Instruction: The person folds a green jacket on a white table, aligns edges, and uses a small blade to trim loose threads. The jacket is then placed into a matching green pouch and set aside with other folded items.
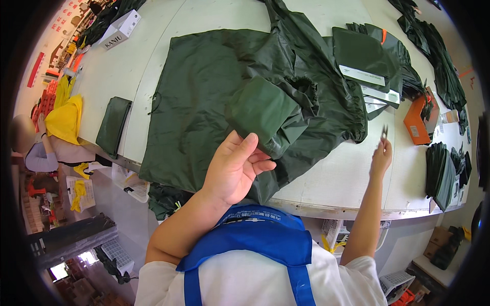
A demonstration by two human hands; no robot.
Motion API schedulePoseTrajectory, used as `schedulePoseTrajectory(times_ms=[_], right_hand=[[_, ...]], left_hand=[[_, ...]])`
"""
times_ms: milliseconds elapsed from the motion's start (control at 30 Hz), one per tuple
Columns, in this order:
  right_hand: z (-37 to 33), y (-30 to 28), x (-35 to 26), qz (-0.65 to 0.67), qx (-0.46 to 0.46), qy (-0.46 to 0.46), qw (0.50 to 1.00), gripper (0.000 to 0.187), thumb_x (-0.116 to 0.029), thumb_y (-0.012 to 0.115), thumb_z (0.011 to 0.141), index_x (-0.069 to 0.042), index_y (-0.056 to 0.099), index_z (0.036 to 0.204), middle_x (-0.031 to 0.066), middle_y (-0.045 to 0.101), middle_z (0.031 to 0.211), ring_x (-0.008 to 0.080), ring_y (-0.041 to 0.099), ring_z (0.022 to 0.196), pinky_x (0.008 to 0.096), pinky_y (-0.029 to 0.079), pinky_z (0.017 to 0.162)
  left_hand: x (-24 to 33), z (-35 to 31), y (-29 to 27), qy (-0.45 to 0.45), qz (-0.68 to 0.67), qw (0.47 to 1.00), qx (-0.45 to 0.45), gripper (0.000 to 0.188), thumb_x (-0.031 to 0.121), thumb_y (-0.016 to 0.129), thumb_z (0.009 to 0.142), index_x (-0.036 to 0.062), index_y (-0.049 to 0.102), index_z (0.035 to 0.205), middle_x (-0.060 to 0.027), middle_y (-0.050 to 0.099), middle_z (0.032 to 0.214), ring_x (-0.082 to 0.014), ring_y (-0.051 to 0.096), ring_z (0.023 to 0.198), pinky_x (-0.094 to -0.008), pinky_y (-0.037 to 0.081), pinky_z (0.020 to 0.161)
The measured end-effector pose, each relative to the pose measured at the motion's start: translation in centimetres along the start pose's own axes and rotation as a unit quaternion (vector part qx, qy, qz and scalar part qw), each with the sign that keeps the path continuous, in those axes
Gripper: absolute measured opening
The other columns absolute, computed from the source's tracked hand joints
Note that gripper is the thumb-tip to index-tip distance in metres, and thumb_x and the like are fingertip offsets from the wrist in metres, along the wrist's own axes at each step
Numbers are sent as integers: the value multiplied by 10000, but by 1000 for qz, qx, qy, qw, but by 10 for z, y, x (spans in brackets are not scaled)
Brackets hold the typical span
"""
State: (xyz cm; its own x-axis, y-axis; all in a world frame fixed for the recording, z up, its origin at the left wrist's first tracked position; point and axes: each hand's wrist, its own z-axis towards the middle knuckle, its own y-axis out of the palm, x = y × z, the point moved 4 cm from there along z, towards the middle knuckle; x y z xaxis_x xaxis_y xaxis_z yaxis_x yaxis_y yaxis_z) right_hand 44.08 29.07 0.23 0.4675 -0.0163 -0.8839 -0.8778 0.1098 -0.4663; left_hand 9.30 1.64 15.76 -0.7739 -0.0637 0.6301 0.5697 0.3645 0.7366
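Observation:
A dark green waterproof garment (196, 97) lies spread over the table in front of me. One part of it, with a gathered elastic cuff (305, 92), is lifted and bunched over the rest. My left hand (230, 171) is at the near edge of this raised part, palm turned up, with the fabric between thumb and fingers. Off to the right, away from the garment, my right hand (381, 157) is closed around small thread snips (384, 132) whose tips point away from me.
Folded green pieces with white labels (362, 58) are stacked at the back right, near an orange box (418, 121). More green bundles (442, 171) lie at the right edge. A folded green packet (113, 126) and white box (121, 29) are left. Another person handles yellow fabric (65, 120).

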Motion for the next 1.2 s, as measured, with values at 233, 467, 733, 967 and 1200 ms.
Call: schedulePoseTrajectory(times_ms=[233,467,733,967,1200], right_hand=[[-192,60,-223,105,-174,-388,899,512,-7,781,670,-49,654,1164,80,591,856,175,560,732,249,465,597],[-205,67,-244,69,-154,-472,865,494,-27,789,633,-46,677,1114,56,570,824,186,499,677,295,420,561],[-211,68,-246,62,-149,-483,861,474,-13,785,621,-52,690,1084,53,556,804,194,501,678,296,419,567],[-191,65,-205,131,-141,-275,942,300,12,624,827,-11,651,1126,86,616,959,166,570,840,258,457,773],[-74,16,39,-190,71,-53,978,335,-151,646,883,-63,619,1205,100,580,1019,217,542,878,343,453,790]], left_hand=[[-1,-1,9,10,-37,999,12,282,284,449,1005,65,563,1141,-129,663,1101,-259,637,1047,-461,487,940],[4,-9,3,-9,-38,999,15,242,264,525,979,89,530,1147,-123,645,1119,-250,627,1048,-430,456,970],[4,-14,4,-16,-39,999,25,294,296,457,1002,62,554,1150,-138,656,1112,-257,627,1063,-487,469,971],[3,-16,4,-7,-55,998,6,247,273,476,996,72,565,1109,-119,667,1077,-246,641,1022,-529,444,992],[0,-17,2,-3,-3,1000,5,252,134,522,954,82,507,1200,-92,613,1164,-210,603,1075,-504,423,1013]])
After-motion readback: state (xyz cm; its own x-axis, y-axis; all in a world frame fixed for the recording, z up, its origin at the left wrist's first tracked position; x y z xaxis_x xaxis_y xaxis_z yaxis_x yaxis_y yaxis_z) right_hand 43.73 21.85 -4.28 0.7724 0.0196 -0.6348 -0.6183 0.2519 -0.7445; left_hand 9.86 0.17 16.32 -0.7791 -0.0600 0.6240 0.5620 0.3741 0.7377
